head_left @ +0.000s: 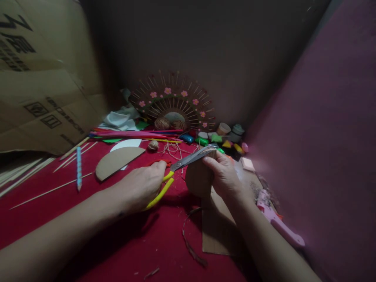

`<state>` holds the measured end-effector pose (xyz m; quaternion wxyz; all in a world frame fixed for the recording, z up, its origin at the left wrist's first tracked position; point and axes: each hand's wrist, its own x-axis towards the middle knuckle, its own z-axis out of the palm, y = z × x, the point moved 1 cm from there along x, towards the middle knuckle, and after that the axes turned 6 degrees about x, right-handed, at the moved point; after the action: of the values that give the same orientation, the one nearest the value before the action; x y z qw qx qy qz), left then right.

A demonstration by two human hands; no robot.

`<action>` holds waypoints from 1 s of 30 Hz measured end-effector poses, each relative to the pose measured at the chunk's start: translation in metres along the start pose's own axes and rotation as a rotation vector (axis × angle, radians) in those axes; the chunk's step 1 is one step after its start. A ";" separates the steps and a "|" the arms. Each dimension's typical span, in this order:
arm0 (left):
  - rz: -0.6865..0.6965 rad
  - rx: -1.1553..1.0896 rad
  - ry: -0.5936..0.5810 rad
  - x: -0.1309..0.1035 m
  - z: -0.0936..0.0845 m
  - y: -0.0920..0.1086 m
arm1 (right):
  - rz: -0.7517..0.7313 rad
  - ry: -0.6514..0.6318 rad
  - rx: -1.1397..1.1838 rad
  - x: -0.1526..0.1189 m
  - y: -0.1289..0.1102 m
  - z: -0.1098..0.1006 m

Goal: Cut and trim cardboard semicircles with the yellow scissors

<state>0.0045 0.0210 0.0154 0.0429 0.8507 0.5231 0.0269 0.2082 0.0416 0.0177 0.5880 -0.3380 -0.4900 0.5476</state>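
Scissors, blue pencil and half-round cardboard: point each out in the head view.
Scissors (179, 164): head view, on the metal by the pivot.
Blue pencil (78, 169): head view, mid-barrel.
Half-round cardboard (117, 163): head view, middle of its flat face.

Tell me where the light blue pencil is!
In the head view, the light blue pencil lies at the left on the red surface, just left of the cardboard half-circle.

Yellow-handled scissors (178, 166) meet a cardboard piece (198, 180)

The scissors slant up and rightward, held aloft; their grey metal blades lie at a narrow angle across the upper edge of the cardboard piece, though whether they bite into it cannot be told; the cardboard piece is plain brown, curved along its left side, held up on edge, its top right part covered.
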 end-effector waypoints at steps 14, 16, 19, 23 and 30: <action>-0.027 0.049 -0.008 0.002 0.005 -0.003 | -0.003 0.031 0.035 0.000 -0.002 0.004; -0.019 0.039 -0.024 0.002 0.004 -0.003 | -0.005 0.030 0.043 0.000 -0.002 0.004; -0.017 0.049 -0.036 0.002 0.002 -0.003 | 0.003 0.013 0.062 -0.001 -0.002 0.003; -0.011 0.069 -0.055 0.003 0.002 -0.004 | 0.017 0.010 0.060 -0.001 0.000 0.001; -0.036 0.071 -0.042 0.003 0.003 -0.005 | 0.045 0.020 0.048 -0.001 -0.001 0.003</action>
<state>0.0012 0.0257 0.0117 0.0239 0.8426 0.5378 -0.0102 0.2060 0.0398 0.0196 0.5883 -0.3400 -0.4631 0.5691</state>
